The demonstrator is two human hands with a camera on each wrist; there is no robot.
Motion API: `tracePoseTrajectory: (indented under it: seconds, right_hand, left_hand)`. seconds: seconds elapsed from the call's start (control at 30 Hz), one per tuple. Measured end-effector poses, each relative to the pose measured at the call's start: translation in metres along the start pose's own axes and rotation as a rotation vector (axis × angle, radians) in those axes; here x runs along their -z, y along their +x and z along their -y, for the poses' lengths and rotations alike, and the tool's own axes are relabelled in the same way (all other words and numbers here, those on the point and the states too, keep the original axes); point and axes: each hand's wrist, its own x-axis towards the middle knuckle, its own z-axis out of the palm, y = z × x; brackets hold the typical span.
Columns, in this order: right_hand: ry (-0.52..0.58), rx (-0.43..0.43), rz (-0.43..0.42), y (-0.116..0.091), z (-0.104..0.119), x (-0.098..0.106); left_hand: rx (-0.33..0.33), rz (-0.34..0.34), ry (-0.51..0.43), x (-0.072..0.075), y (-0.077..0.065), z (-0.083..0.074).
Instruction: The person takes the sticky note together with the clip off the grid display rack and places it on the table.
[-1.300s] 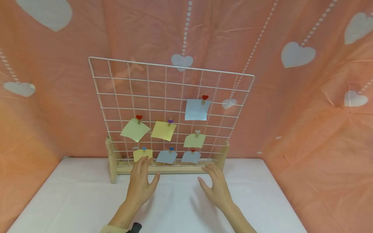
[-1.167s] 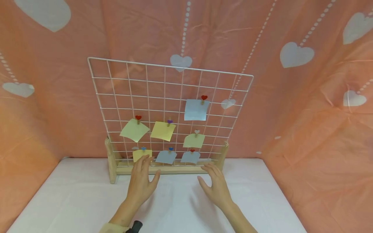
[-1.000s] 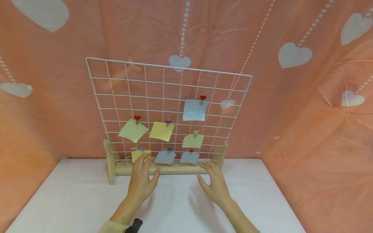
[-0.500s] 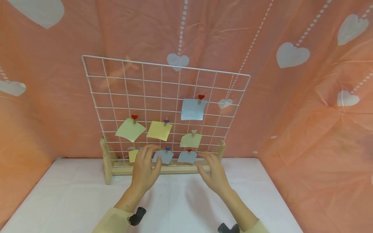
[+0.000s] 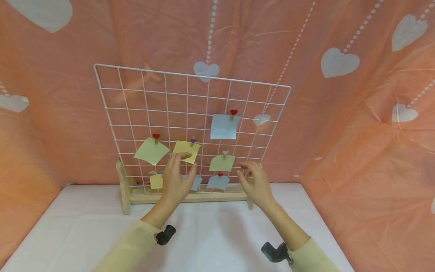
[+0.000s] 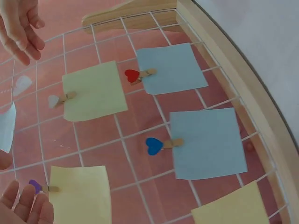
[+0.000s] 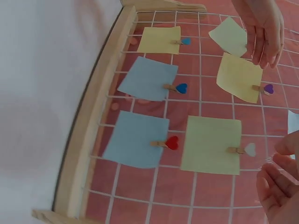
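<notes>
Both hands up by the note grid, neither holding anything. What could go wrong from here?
1. In the head view the left hand overlaps the yellow note; a brush might pull it from its purple heart clip.
2. The right hand appears just right of the green note with the white heart clip; a sideways swipe may disturb it.
3. The wire grid rises well above its wooden stand, so a push could rock it.

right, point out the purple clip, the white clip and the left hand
Purple clip [image 7: 268, 88]: right wrist view, on its heart.
White clip [image 7: 237, 150]: right wrist view, on its wooden part.
Left hand [image 5: 176, 183]: head view, on its back.
</notes>
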Motion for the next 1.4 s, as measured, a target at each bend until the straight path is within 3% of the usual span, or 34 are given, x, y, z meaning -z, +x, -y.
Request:
tracePoseTrajectory:
  seconds: [0.2, 0.63, 0.97, 1.2, 1.4]
  right_hand:
    - [0.058, -0.024, -0.017, 0.018, 0.006, 0.013]
    - [0.004, -0.050, 0.050, 0.037, 0.006, 0.022]
    - [-0.025, -0.025, 0.097, 0.068, 0.018, 0.031]
    - [-0.020, -0.058, 0.084, 0.088, 0.027, 0.034]
    - [0.017, -0.102, 0.024, 0.101, 0.032, 0.037]
  left_hand:
    - [0.080, 0.005, -0.064, -0.004, 0.014, -0.010]
    - [0.126, -0.002, -0.110, -0.009, 0.022, -0.012]
    - [0.167, 0.028, -0.170, -0.018, 0.036, -0.017]
    - [0.185, 0.041, -0.174, -0.022, 0.042, -0.023]
    - [0.184, 0.030, -0.185, -0.026, 0.048, -0.026]
